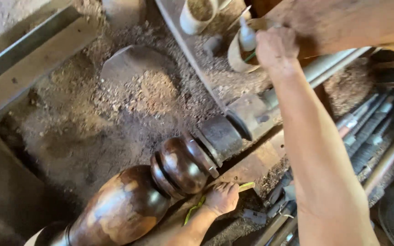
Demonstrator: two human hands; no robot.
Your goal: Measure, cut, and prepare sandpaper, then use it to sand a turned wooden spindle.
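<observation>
Dark polished wood turning (160, 187) sits mounted on the lathe; left hand (222, 198) fingers pinch a yellow-green strip (247, 185) beside it, best kept steady, while right hand (277, 45) fingers close in a small cup (239, 57).

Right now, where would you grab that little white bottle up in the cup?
Pinch the white bottle by its bare upper body, coming from above: it stands nearly upright, its base sunk in the round cup. The right hand already reaches in beside it.

Sawdust-covered lathe bed (251, 166) under dark turned wood piece (133, 200)
</observation>
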